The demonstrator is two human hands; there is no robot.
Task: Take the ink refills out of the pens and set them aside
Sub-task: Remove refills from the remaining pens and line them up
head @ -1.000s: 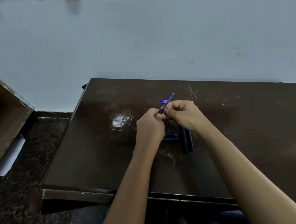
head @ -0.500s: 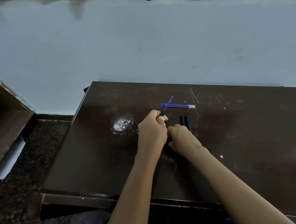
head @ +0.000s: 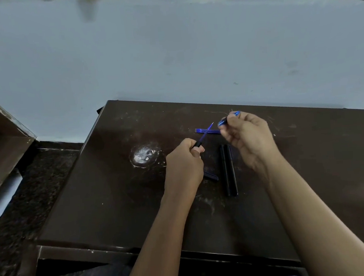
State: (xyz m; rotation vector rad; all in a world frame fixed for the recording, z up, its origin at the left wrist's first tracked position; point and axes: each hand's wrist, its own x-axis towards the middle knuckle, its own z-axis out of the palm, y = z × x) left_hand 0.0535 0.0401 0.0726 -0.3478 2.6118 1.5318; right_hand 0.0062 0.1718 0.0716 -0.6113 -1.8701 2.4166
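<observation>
White scuffed patch point(head: 144, 155) on the dark table point(head: 308, 172), well left of the two black pens point(head: 228, 169) that lie side by side; it plays no part. Your left hand point(head: 185, 161), just left of those pens, is clenched round a black pen barrel point(head: 197, 145). The blue refill point(head: 202, 137) stands out of its open end and slants up and away, with its tip past the pens' far end. A small dark piece point(head: 210, 176) lies on the table between your left hand and the pens; cap or clip, cannot tell. Just beyond the pens' far end lie the loose refills point(head: 214, 131), already set aside in a tidy row. Your right hand point(head: 247, 137), up off the table to the right of the pens' far end, pinches a small dark-and-blue part point(head: 222, 122) between thumb and fingertips. It is probably the nose piece off this pen, though it is blurred. Judgement: the step in hand is drawing this refill out. Set the small part down first, right of the pens, so your pinch is free. Take the refill low, near the barrel mouth, not by the fine tip. Pull straight along the barrel's line, since a sideways tug may bend the thin tube. Hold the barrel steady in your left fist. Lay the refill parallel with the row beyond the pens.
</observation>
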